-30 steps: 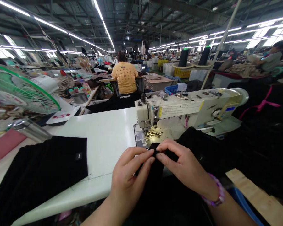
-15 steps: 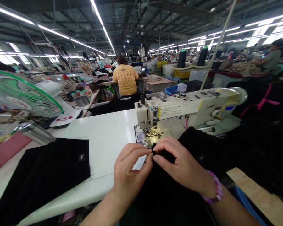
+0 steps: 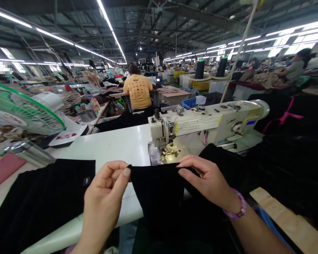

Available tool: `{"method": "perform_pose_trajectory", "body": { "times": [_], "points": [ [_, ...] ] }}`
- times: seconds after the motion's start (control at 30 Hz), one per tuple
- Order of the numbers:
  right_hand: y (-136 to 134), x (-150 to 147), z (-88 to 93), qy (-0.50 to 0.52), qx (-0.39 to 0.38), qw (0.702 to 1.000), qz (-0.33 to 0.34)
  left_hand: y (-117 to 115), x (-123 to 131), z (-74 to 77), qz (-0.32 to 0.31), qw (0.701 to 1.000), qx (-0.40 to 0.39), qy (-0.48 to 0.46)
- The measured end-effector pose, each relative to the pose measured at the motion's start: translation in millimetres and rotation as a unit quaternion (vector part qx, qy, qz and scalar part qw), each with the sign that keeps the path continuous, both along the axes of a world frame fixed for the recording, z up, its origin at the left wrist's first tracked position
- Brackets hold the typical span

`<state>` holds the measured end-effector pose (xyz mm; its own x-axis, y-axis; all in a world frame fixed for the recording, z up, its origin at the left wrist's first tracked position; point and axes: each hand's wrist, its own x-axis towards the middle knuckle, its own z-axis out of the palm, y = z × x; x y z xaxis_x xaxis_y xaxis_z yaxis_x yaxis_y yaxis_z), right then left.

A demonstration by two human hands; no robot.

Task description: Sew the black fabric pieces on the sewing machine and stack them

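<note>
A piece of black fabric point(image 3: 159, 190) hangs stretched between my two hands, its top edge nearly straight. My left hand point(image 3: 106, 194) pinches one upper corner between thumb and fingers. At the other end of that edge, my right hand point(image 3: 204, 180), with a purple bead bracelet at the wrist, pinches the cloth. Just beyond the fabric stands a white sewing machine point(image 3: 198, 121), its needle area behind the held edge. To the left, another black fabric piece point(image 3: 50, 190) with a small label lies on the white table point(image 3: 116, 144).
A green fan point(image 3: 23, 113) and a metal flask point(image 3: 33, 151) stand at left. Dark cloth point(image 3: 286, 165) is heaped at right, near a wooden board point(image 3: 286, 215). Thread cones point(image 3: 200, 68) rise behind the machine. A person in a yellow shirt point(image 3: 137, 88) sits ahead, facing away.
My hands were together at one spot on the cloth. The left hand has moved left with a corner, drawing the edge out between them. The view has shifted slightly.
</note>
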<state>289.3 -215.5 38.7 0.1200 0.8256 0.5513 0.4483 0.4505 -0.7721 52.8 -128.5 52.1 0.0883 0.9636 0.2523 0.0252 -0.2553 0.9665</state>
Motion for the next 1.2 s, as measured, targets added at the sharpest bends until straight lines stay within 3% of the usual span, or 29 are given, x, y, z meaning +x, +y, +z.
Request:
{"method": "perform_pose_trajectory", "body": {
  "times": [0.27,0.37,0.5,0.53,0.6,0.7,0.8,0.93,1.03,1.13,1.2],
  "points": [
    [2.9,-17.3,-1.5,0.094,-0.001,0.994,-0.057,0.8,-4.9,-0.9,0.039,0.999,0.011,0.001],
    [5.1,-19.5,-5.8,0.086,0.018,0.993,-0.079,-0.4,-7.0,2.8,0.056,0.993,0.054,0.092],
    [8.6,-24.7,-13.9,0.005,0.064,0.992,-0.105,-6.6,0.5,11.5,0.109,0.935,0.217,0.260],
    [9.2,-26.2,-15.8,-0.022,0.077,0.991,-0.105,-7.5,4.9,13.7,0.075,0.923,0.254,0.279],
    [10.4,-28.5,-19.3,-0.074,0.101,0.988,-0.091,-6.2,16.0,17.6,-0.068,0.906,0.293,0.297],
    [12.3,-28.8,-24.1,-0.126,0.129,0.981,-0.077,4.4,32.9,21.7,-0.273,0.875,0.259,0.304],
    [14.5,-26.5,-29.1,-0.125,0.128,0.980,-0.086,17.2,43.7,23.3,-0.326,0.876,0.194,0.299],
    [14.0,-27.0,-35.1,-0.065,0.081,0.992,-0.072,23.3,49.4,22.3,-0.343,0.869,0.144,0.326],
    [10.9,-31.7,-43.8,0.057,-0.034,0.997,-0.044,29.0,52.5,19.0,-0.318,0.868,0.156,0.349],
    [10.8,-36.1,-61.4,0.203,-0.183,0.962,0.009,47.6,58.4,6.4,-0.249,0.870,0.182,0.384],
    [14.5,-37.6,-76.0,0.248,-0.236,0.939,0.023,65.7,64.6,-10.8,-0.216,0.854,0.180,0.439]
  ]
}}
